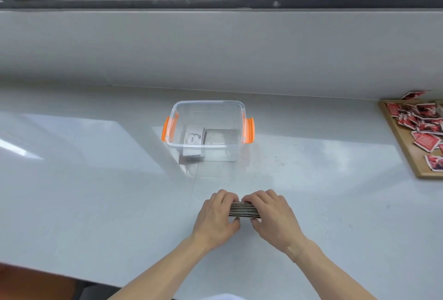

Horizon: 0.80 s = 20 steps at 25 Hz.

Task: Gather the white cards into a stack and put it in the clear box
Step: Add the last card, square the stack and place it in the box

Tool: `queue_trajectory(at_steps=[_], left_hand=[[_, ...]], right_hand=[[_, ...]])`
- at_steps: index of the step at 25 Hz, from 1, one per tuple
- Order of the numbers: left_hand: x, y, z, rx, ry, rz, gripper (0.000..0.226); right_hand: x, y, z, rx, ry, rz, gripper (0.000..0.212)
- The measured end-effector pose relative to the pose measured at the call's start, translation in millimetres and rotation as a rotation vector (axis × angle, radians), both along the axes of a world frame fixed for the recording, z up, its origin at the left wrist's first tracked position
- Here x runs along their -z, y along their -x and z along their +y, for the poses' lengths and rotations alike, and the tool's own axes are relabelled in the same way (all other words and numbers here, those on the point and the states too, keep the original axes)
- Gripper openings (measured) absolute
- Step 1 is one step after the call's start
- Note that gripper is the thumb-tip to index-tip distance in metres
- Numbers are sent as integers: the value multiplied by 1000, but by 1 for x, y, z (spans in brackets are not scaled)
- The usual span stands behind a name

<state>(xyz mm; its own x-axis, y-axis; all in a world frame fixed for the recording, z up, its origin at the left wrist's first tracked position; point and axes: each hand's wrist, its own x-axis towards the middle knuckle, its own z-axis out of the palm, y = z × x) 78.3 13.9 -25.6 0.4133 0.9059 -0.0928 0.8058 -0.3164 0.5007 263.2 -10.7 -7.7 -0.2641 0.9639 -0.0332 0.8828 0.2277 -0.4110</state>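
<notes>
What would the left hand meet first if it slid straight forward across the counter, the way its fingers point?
Probably the clear box: the left hand, gripping the card stack, points roughly toward its near wall, though depth is uncertain.

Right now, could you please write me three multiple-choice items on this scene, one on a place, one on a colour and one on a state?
1. Where is the stack of cards that both hands hold?
A. Inside the clear box
B. On the counter, nearer the person than the clear box
C. On the wooden tray

2. What colour are the clear box's latches?
A. Orange
B. Blue
C. Green

3. What state is the clear box in?
A. Closed with a lid
B. Tipped on its side
C. Open, with cards inside

Answers: 1 B, the left hand and right hand press it together on the counter. 2 A, both side latches are orange. 3 C, no lid shows and white cards lie inside.
</notes>
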Motion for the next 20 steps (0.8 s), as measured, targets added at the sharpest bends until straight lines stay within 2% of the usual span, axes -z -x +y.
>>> queue_trajectory(at_steps=[4, 12, 14, 17, 20], left_hand=[[12, -6, -3, 41, 37, 187, 38], [22, -6, 1, 9, 49, 170, 42], [26, -1, -2, -20, 87, 47, 55], [29, 19, -12, -235, 201, -313, 79], [28, 46, -13, -549, 254, -566, 73]], right_hand=[[15, 3, -8, -44, 52, -157, 39], [17, 20, -2, 0, 8, -216, 40], [17, 23, -1, 6, 24, -218, 36], [18, 22, 1, 8, 29, -230, 30], [20, 22, 1, 11, 12, -229, 27]])
